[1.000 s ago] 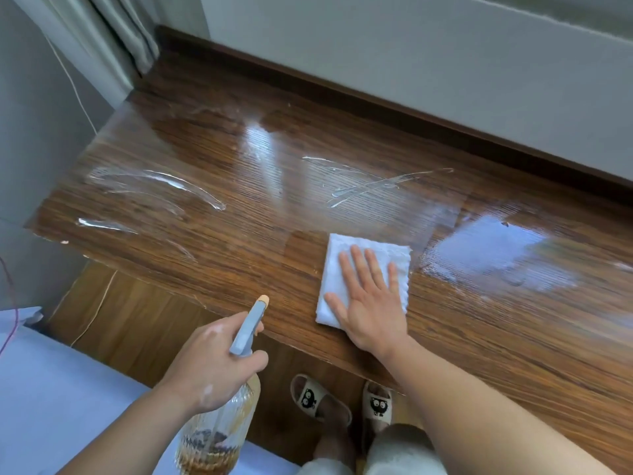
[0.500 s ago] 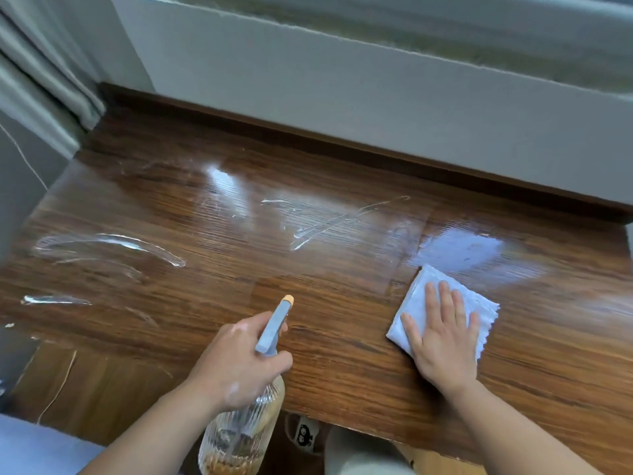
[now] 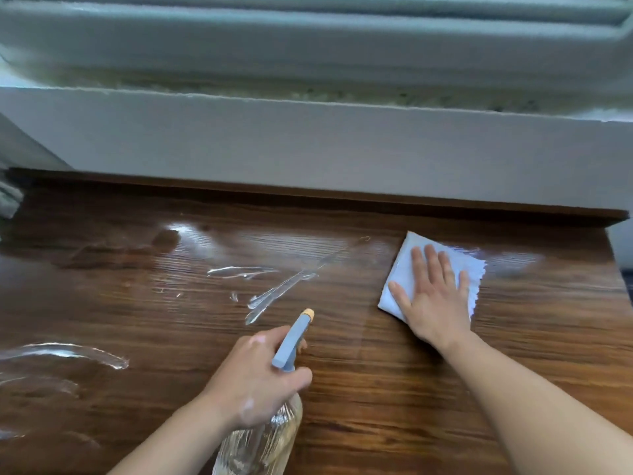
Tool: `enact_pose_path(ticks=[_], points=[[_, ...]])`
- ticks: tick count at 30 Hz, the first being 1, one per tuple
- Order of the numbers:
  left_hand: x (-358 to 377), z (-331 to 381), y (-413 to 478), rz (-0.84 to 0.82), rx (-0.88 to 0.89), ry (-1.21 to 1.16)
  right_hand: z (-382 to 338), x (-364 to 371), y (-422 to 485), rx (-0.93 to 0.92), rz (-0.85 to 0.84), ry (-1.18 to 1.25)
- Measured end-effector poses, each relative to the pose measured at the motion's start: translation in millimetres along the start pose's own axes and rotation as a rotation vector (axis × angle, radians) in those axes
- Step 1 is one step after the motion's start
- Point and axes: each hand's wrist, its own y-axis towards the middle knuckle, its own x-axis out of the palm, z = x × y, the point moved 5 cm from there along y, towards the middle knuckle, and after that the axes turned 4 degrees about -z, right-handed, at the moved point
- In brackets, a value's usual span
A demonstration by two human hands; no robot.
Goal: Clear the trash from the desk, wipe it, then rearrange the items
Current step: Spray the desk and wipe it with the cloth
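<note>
Desk (image 3: 342, 389) | cloth (image 3: 400, 269) under right hand (image 3: 433, 303) flat fingers (image 3: 430, 260)

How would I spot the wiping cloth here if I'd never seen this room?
Start at the long brown wooden desk below the grey wall. Toward its far right end, the right hand lies flat with straight fingers. Beneath it is the cloth: a folded white square, matte unlike the shiny wet streaks to its left.

We see a glossy, wet-streaked wood-grain counter (image 3: 394, 389), a soft white cloth (image 3: 404, 269), and a ribbed clear-plastic spray bottle (image 3: 263, 440).
</note>
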Motion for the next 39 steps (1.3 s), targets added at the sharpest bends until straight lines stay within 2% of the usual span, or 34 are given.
enact_pose_path(ticks=[4, 10, 18, 28, 31, 34, 39], points=[[-1.6, 22.1, 25.6, -0.068, -0.011, -0.097, 1.5, -13.3, 22.9, -0.04, 0.074, -0.076], [1.5, 43.8, 56.6, -0.055, 0.027, -0.127, 6.0, -6.2, 25.6, -0.079, 0.106, -0.007], [-1.0, 62.1, 72.3, -0.038, 0.069, 0.004, 7.2, -5.6, 26.3, -0.073, 0.091, 0.006], [-22.1, 31.5, 65.3, -0.013, 0.024, -0.004, -29.3, -14.4, 41.3, 0.044, 0.045, 0.081], [-26.7, 14.5, 57.6, -0.018, 0.016, -0.068, -66.7, -13.9, 45.9, -0.048, 0.024, 0.048], [-32.4, -0.7, 48.0, -0.023, 0.012, -0.08, -100.1, -6.0, 28.2, -0.25, 0.03, 0.014], [-42.6, -23.9, 36.0, -0.044, -0.004, -0.076, -108.6, 41.8, -83.1, -0.633, -0.005, -0.013]])
